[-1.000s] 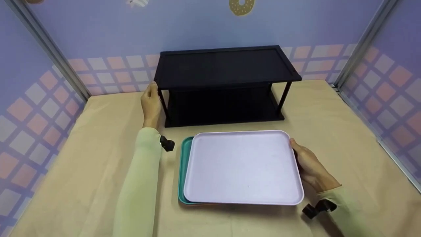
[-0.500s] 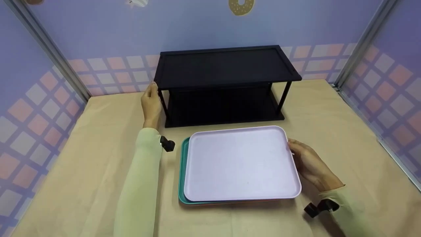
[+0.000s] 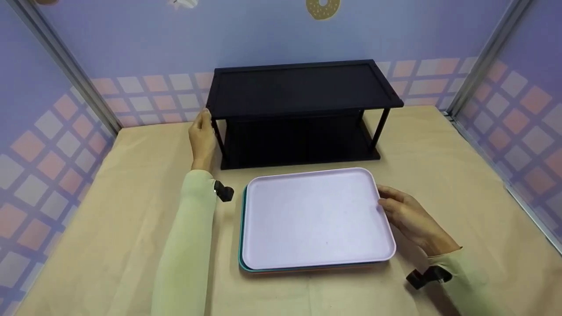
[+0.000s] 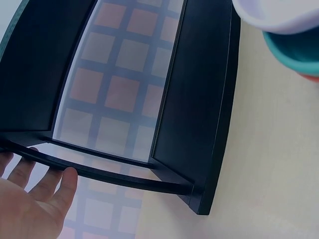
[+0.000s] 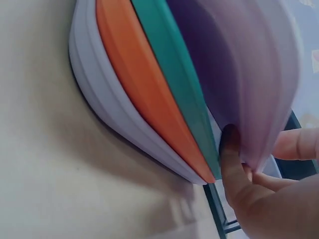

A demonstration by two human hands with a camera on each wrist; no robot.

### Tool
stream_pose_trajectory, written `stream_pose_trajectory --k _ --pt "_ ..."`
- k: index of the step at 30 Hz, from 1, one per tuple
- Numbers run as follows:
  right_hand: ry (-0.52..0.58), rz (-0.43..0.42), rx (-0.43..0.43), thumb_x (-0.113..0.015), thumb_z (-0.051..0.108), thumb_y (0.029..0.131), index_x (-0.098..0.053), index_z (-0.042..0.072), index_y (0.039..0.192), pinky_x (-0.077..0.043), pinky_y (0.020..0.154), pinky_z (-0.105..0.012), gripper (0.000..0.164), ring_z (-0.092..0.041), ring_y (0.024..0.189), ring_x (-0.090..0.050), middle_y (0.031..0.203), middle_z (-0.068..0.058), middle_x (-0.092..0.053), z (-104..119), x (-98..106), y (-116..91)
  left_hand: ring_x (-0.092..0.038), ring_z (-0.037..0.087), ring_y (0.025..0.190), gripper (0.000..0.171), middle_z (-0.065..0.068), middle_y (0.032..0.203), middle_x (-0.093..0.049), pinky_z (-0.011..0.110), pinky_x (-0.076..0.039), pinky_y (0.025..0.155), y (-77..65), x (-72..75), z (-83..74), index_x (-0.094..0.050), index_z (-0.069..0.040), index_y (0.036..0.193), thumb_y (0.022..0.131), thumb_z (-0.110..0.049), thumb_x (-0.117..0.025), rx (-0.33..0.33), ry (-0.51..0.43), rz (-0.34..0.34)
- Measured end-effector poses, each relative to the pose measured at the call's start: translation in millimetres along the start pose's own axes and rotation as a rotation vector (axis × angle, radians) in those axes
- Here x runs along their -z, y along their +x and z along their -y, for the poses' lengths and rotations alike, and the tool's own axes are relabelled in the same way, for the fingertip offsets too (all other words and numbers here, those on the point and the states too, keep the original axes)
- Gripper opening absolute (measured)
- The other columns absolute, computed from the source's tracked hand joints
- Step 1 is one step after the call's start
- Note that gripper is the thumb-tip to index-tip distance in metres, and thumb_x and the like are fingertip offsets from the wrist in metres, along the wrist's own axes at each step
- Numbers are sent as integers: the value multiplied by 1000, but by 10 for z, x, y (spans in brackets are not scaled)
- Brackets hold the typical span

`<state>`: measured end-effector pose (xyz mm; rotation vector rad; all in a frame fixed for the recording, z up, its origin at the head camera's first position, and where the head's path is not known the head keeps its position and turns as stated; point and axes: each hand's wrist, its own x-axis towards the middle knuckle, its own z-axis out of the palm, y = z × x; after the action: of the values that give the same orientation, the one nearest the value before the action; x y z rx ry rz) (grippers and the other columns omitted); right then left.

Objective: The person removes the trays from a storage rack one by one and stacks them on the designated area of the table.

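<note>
My right hand [image 3: 410, 219] grips the right edge of a lavender tray [image 3: 314, 219], the top one of a stack. In the right wrist view that tray [image 5: 264, 74] is tilted up on my side, leaving a gap above the teal tray [image 5: 174, 74]. Beneath the teal tray lie an orange tray [image 5: 134, 74] and a pale lavender-grey tray [image 5: 92, 74]. At the front left corner of a black two-tier shelf [image 3: 303, 90], my left hand [image 3: 203, 140] holds the corner post [image 4: 109, 177], fingers around it.
The shelf stands against the back wall [image 3: 263, 35], its lower tier [image 3: 298, 140] open toward me. Beige cloth [image 3: 131, 219] covers the table. Patterned side panels [image 3: 39, 175] bound it left and right. The stack lies just in front of the shelf.
My right hand has moved the lavender tray left, over the teal tray, so less teal shows. Its grip on the edge has shifted. My left hand and the shelf have not moved.
</note>
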<state>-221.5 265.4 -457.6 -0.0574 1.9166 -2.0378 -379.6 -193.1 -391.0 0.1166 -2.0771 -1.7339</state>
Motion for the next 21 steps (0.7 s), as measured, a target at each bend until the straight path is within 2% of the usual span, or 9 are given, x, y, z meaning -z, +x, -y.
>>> stream_pose_trajectory --k 2,6,9,13,14,15,17,19,21 --pt "-15 -1 13 -51 10 107 -24 -10 156 -53 98 -22 60 -10 118 -58 149 -20 -41 3 2 -3 -42 19 146 47 11 162 -39 27 -40 117 5 -1 -1 -48 -5 152 113 -29 -38 5 10 -1" --pt "-44 -2 31 -54 8 105 -28 -11 154 -54 96 -21 59 -10 113 -59 147 -19 -41 1 3 -4 -55 17 118 47 8 162 -40 19 -44 91 8 -11 -6 -60 4 135 113 -31 -37 14 9 -10" --pt "-77 -5 35 -54 5 103 -32 -10 153 -53 95 -21 57 -12 112 -59 149 -20 -40 -13 3 1 -52 18 106 47 7 162 -40 20 -42 86 2 -10 -4 -61 3 134 113 -31 -38 21 1 -17" --pt "-113 -10 40 -54 2 101 -35 -10 153 -53 95 -21 56 -13 113 -59 150 -23 -39 -35 -5 10 -51 14 130 47 8 162 -40 19 -43 106 -3 -1 -6 -50 -8 151 113 -32 -38 31 14 -14" --pt "-118 -13 42 -54 2 101 -35 -10 153 -53 94 -21 56 -13 113 -59 150 -24 -39 -39 -8 11 -52 14 125 47 8 162 -39 20 -44 103 -4 1 -8 -50 -8 151 113 -33 -38 33 12 -12" --pt "-125 -16 46 -54 2 101 -35 -11 153 -53 94 -21 56 -13 112 -59 150 -25 -40 -43 -13 12 -55 14 117 46 6 160 -43 19 -46 97 0 -4 -5 -57 -6 145 112 -33 -39 29 8 -16" --pt "-145 -26 56 -55 1 101 -34 -12 152 -54 94 -20 56 -12 112 -59 148 -27 -41 -50 -19 14 -57 7 96 43 8 137 -63 16 -46 81 11 -14 -2 -67 -1 118 112 -34 -40 23 1 -25" --pt "-161 -34 62 -55 0 101 -34 -13 152 -54 93 -19 56 -11 111 -58 147 -29 -42 -52 -24 13 -46 4 74 40 6 104 -62 16 -38 66 19 -26 -1 -57 -4 91 112 -34 -41 9 -18 -33" --pt "-178 -43 65 -55 0 101 -34 -14 152 -54 93 -19 56 -11 111 -58 145 -30 -44 -58 -27 12 -42 7 69 37 4 101 -58 17 -36 63 21 -32 4 -53 -7 88 112 -33 -42 0 -27 -38"
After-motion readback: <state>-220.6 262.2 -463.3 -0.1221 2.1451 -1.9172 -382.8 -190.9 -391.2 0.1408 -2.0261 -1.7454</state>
